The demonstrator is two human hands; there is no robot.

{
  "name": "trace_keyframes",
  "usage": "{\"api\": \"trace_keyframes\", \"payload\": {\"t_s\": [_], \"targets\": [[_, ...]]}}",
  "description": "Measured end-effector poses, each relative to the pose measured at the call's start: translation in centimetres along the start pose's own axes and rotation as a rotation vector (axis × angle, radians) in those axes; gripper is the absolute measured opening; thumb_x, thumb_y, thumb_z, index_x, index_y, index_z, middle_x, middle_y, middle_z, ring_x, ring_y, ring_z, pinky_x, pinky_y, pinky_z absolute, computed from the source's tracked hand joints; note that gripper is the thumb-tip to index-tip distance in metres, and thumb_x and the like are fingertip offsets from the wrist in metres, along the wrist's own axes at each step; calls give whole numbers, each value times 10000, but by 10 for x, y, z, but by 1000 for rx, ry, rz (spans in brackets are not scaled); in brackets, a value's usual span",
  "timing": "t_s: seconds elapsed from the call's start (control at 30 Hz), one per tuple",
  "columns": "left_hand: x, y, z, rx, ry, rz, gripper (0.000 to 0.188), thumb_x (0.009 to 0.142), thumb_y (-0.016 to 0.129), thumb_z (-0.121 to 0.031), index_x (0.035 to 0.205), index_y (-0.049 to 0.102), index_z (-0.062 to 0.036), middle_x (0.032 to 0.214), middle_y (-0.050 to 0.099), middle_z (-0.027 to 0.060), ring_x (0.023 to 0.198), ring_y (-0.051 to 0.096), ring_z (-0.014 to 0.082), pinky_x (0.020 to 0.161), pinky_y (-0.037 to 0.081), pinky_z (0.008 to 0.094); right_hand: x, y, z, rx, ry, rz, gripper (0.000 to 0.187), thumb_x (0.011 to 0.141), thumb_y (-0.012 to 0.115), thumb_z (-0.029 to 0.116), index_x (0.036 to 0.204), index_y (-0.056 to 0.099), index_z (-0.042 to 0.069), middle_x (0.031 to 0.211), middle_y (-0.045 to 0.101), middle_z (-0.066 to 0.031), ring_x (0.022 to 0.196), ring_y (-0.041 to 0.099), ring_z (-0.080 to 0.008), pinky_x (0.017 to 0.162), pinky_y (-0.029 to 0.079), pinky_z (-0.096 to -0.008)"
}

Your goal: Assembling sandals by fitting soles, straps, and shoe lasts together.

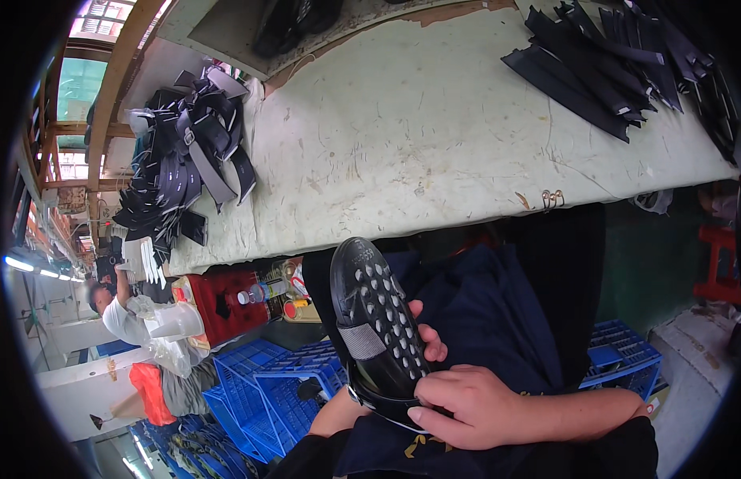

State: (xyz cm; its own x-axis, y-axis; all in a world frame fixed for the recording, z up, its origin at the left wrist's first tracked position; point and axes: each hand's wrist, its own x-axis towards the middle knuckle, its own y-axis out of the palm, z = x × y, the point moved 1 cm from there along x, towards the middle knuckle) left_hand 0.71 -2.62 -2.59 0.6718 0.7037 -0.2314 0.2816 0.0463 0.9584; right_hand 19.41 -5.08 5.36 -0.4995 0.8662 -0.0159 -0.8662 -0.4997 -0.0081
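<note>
A black sandal-like shoe (362, 279) stands over my lap, its toe pointing at the table. Rows of pale round dots run along it, and a grey textured band crosses one side. Near its heel end I see a black strap (380, 401) with a small buckle. My left hand (433, 343) reaches beneath the shoe and wraps it, with fingertips showing at the right edge; its palm is hidden. At the heel end my right hand (470, 405) is closed, thumb and fingers pinching the strap or edge there. Exactly what lies between those fingertips is hidden.
A pale, scuffed worktable (386, 136) spans the front. Black strap pieces (187, 152) are heaped at its left, dark cut strips (586, 68) at its right. Blue crates (275, 391) stand low at left, near a bottle (259, 294). Another person (123, 311) is farther left.
</note>
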Motion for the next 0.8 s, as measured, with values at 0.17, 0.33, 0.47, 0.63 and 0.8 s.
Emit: {"api": "trace_keyframes", "payload": {"t_s": [0.17,0.33,0.47,0.63,0.8], "targets": [[2,4,-1,8,-3,-8,557,1060,398,-432,1545,423,-160,1267,679,138,1019,584,269,977,377,463,-1,0,-4,95,0,9,203,978,616,176,842,548,41,736,551,-69,670,585,-250,635,466,-373],[2,5,-1,21,13,-1,544,1058,421,-410,1540,426,-159,1248,683,132,1018,585,263,973,381,464,-3,1,-6,231,67,27,205,1012,577,156,861,540,21,758,529,-86,717,563,-252,653,456,-362],[2,5,-2,59,18,1,544,1057,429,-404,1541,422,-156,1237,684,127,1011,589,259,970,386,465,-4,0,-6,273,90,38,213,1026,562,156,867,537,16,761,512,-82,720,543,-241,660,447,-355],[2,1,-1,150,35,66,591,1046,391,-478,1548,418,-166,1227,668,90,993,576,233,948,372,438,-6,0,-6,319,121,61,231,1036,556,168,863,532,18,760,499,-74,724,528,-229,665,440,-350],[2,-3,-2,198,25,107,607,1048,392,-489,1564,388,-171,1186,654,57,1031,557,233,973,365,444,-7,-2,-5,328,170,42,269,1045,562,193,839,538,23,720,493,-50,679,510,-173,637,428,-325]]}}
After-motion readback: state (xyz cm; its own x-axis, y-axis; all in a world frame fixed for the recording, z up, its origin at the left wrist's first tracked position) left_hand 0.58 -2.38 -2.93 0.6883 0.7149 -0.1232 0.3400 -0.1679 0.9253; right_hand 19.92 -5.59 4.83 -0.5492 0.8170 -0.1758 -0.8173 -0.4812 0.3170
